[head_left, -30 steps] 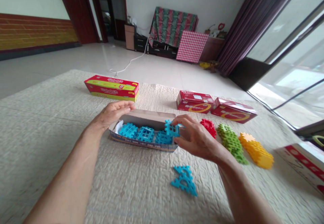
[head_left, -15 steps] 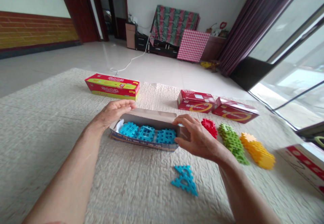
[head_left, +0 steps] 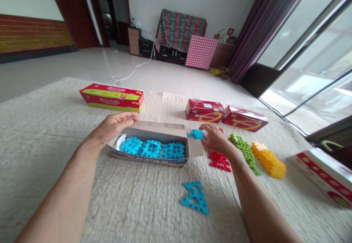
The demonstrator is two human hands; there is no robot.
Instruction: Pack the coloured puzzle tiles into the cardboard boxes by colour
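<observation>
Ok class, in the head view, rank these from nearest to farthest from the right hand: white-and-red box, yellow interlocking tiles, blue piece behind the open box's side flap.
1. Blue piece: left of the right hand, by its fingertips.
2. Yellow interlocking tiles: to its right.
3. White-and-red box: farther right.

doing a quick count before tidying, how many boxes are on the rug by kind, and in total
Open box with blue pieces inside: 1
Red and yellow-green box: 1
Dark red boxes: 2
White and red box, at the right edge: 1
Total: 5
</observation>
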